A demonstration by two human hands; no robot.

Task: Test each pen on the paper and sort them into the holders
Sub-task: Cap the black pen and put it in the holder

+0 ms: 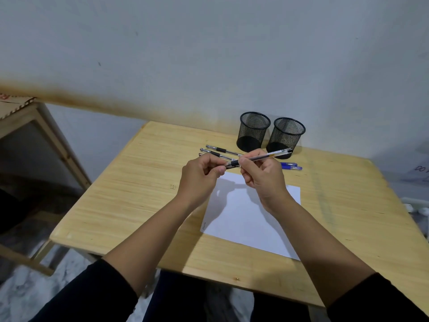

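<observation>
1. Nearest the camera: two forearms in black sleeves [92, 296], reaching forward over the wooden bench [130, 194].
2. Left hand [199, 176]: fingers curled, thumb and forefinger pinching the dark end of the held pen [257, 157].
3. Right hand [262, 176]: fingers curled round the same pen just past its black grip section.
4. Held pen: one, clear barrel, lifted above the bench over the far edge of the paper [250, 219]. Long axis runs near level, left to right, rising slightly toward the right; its far end lies in front of the right holder [286, 137] in this view. Whether the tip is capped, cannot tell.
5. Paper: one white sheet, flat on the bench under the hands; a small mark at its near left corner.
6. Holders: two black mesh cups, the left holder [253, 131] and the right one side by side at the far edge, upright.
7. Loose pens on the bench: three clear pens [220, 150] behind the left hand, lying roughly parallel; two blue pens [291, 166] right of the right hand, just beside each other.
</observation>
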